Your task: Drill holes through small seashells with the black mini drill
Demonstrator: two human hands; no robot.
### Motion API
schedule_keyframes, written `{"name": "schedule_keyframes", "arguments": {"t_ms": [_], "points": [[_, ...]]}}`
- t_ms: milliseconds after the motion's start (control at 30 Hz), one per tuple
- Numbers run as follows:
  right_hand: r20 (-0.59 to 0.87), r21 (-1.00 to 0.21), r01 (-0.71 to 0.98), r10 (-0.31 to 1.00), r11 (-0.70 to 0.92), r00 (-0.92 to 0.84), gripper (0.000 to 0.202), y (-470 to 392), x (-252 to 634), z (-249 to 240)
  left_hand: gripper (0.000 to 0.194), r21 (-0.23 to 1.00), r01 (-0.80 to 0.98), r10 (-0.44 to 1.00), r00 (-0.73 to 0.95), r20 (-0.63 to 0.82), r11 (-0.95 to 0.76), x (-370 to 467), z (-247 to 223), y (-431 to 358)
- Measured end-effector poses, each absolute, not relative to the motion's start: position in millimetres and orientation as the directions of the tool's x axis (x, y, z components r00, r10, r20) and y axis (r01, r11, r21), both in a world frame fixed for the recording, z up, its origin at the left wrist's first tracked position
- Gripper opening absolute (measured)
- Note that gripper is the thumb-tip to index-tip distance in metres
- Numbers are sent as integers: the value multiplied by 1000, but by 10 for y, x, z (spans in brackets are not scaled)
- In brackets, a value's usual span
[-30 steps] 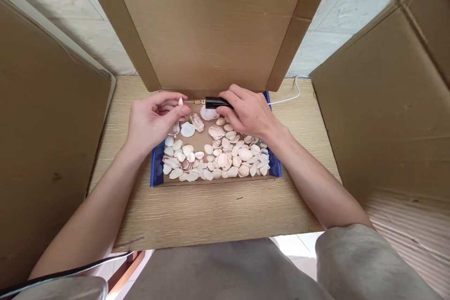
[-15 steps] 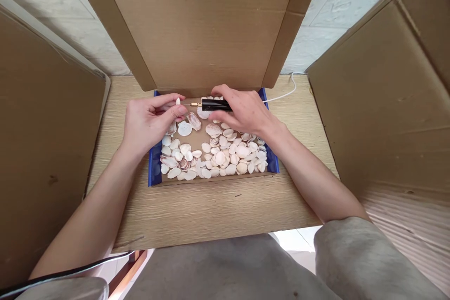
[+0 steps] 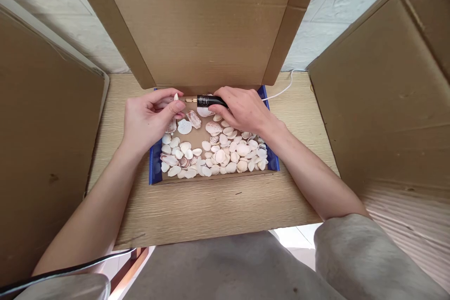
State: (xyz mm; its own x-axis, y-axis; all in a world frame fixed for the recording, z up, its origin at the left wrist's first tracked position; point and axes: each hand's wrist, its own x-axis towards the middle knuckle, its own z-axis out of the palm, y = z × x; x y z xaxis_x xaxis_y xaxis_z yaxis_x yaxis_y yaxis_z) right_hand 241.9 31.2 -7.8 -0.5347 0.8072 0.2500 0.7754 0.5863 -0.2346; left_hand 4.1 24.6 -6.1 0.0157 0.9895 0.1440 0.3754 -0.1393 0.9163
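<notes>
Small white shell [image 3: 176,97] is held, in the head view, above the far left corner of the blue-sided tray [image 3: 155,168], pinched between the thumb and index finger of the left hand [image 3: 151,112]; those fingers are closed to the shell's thickness. By the right hand [image 3: 242,110], a black pen-shaped tool [image 3: 204,100] is gripped near the tray's far edge, thumb and fingers closed about its barrel. The tool's long axis is laid roughly parallel to that edge, its brass-coloured collar [image 3: 191,100] and thin bit directed left, so that the shell lies straight off the tool's end. The left hand is the nearer, being in contact with the shell; the right is set apart from it by the collar and bit.

Whether the bit touches the shell cannot be told: its end is too fine to make out against the fingertips. The shell's lower part is hidden by the left thumb; what shows points upward. The tool's rear is covered by the right hand, behind which a white cable [image 3: 288,85] is seen.
</notes>
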Motion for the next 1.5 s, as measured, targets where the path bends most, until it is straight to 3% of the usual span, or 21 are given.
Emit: {"name": "schedule_keyframes", "arguments": {"t_ms": [300,533,833,1067,1167,1333,1500], "points": [[382,-210,739,750,640,-541,25,350,2447,-88,22,919,349,983,50,178,-184,53,-60,232],[380,-225,739,755,635,-534,28,349,2456,-118,24,948,291,992,13,128,-127,48,-46,240],[418,-201,734,734,649,-535,33,374,2476,-112,28,927,356,992,34,118,-122,33,-60,233],[201,-323,741,808,588,-553,47,330,2469,-95,27,920,367,990,58,125,-137,38,-47,229],[205,-338,727,800,598,-564,49,320,2462,-83,27,925,359,992,41,119,-125,31,-54,236],[229,-280,739,790,613,-568,28,333,2470,-95,28,922,367,992,31,119,-122,19,-63,237],[225,-282,734,787,617,-575,33,345,2480,-131,28,919,373,991,51,121,-131,20,-60,235]]}}
